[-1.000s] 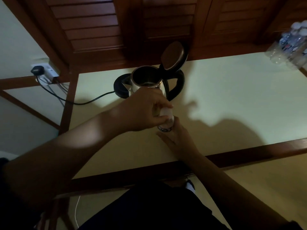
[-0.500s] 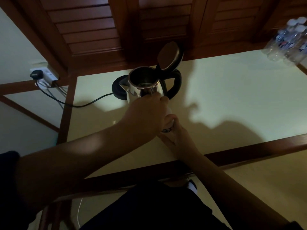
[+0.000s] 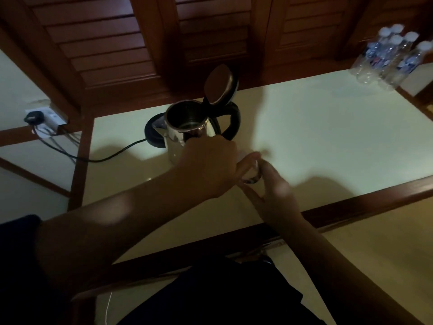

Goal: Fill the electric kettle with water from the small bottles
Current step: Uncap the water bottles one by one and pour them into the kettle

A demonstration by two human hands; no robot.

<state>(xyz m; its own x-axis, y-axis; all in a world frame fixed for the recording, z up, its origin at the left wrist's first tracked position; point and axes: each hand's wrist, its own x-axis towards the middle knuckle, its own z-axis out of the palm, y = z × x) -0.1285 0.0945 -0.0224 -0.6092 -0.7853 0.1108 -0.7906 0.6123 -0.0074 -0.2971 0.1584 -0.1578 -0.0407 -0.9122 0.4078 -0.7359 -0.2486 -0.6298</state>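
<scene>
I see both hands meeting at frame centre on the pale surface (image 3: 316, 127). My left hand (image 3: 208, 165) is curled over the top of a small bottle (image 3: 251, 177), hiding most of it; my right hand (image 3: 274, 191) grips its lower body. The electric kettle (image 3: 187, 132), lid (image 3: 219, 84) raised, stands at 11 o'clock, just beyond the left hand. A power cord (image 3: 105, 156) runs toward 9 o'clock. Spare bottles (image 3: 389, 59) cluster at 2 o'clock.
</scene>
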